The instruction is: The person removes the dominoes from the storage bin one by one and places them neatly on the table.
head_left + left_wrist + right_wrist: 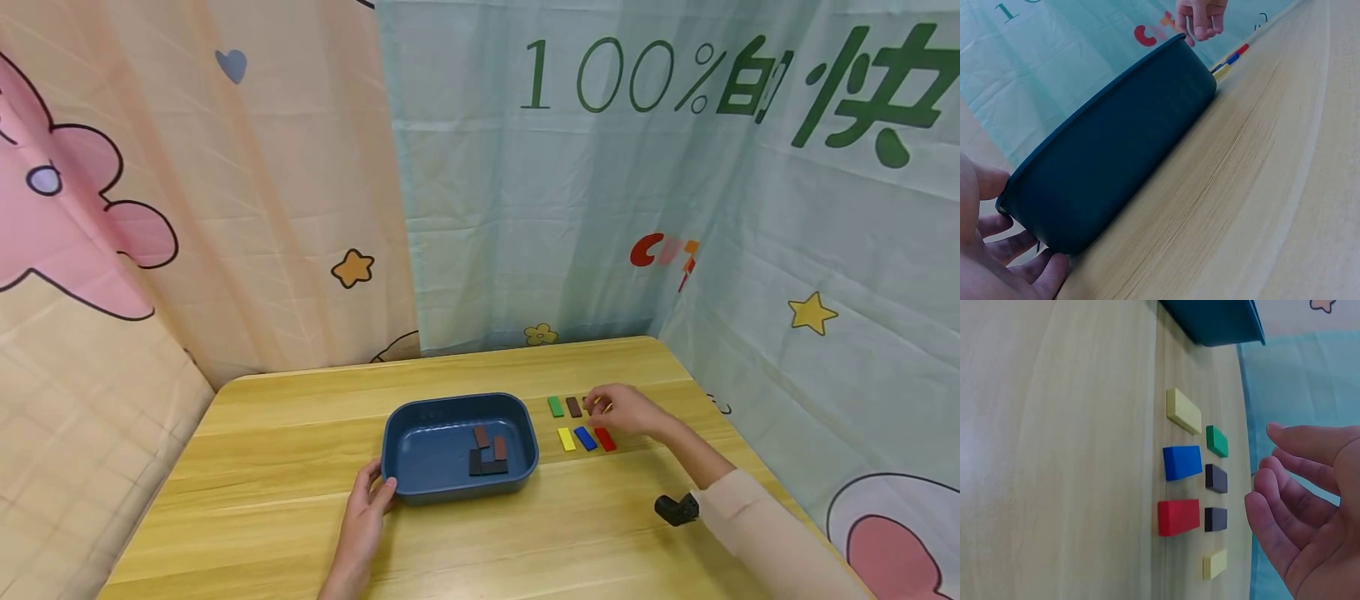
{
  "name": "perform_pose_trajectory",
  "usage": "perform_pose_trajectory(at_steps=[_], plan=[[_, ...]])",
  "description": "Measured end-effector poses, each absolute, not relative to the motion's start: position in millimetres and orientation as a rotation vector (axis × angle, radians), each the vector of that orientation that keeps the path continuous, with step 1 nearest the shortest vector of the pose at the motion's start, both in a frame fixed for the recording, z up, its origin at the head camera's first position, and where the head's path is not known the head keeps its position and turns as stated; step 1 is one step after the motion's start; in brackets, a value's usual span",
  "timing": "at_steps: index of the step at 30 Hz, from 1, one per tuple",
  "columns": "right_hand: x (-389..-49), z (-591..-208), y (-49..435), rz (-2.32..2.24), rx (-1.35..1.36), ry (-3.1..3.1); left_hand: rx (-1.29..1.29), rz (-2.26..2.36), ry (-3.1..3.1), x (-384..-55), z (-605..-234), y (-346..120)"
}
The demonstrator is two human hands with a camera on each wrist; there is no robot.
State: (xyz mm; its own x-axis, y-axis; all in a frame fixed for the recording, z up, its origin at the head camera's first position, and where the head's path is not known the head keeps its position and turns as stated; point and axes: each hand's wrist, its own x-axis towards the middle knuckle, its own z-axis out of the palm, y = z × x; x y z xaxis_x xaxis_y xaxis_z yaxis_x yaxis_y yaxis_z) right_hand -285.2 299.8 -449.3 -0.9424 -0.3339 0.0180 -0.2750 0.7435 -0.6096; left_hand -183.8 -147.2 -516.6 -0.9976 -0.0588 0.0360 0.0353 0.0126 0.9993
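My left hand (pixel 362 517) grips the near left corner of a dark blue plastic basin (pixel 1104 162), thumb at the rim and fingers against the outer wall. My right hand (pixel 1310 500) hovers over the small blocks right of the basin, fingers loosely bent with nothing between them. In the right wrist view, a yellow block (pixel 1184 411), a blue block (pixel 1182 462) and a red block (pixel 1179 517) form one row. Beyond them stand a green block (pixel 1217 442), two dark brown blocks (pixel 1216 479) and a pale yellow block (pixel 1214 564). The hand partly covers the far row in the head view.
Inside the basin, toward its right side, lie two reddish-brown blocks (pixel 481 436) and some black blocks (pixel 493 467). The wooden table (pixel 285 467) has printed curtains (pixel 525 208) hanging behind and beside it. A black device (pixel 677 509) sits at the right wrist.
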Motion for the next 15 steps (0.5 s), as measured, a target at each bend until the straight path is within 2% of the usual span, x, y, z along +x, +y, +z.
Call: perform_pose_trajectory(at_steps=[15], plan=[[-295.4,-426.1,261.9,-0.912,-0.797,2.725,0.021,-2.148,-2.203,-183.9,-516.8,-147.1]])
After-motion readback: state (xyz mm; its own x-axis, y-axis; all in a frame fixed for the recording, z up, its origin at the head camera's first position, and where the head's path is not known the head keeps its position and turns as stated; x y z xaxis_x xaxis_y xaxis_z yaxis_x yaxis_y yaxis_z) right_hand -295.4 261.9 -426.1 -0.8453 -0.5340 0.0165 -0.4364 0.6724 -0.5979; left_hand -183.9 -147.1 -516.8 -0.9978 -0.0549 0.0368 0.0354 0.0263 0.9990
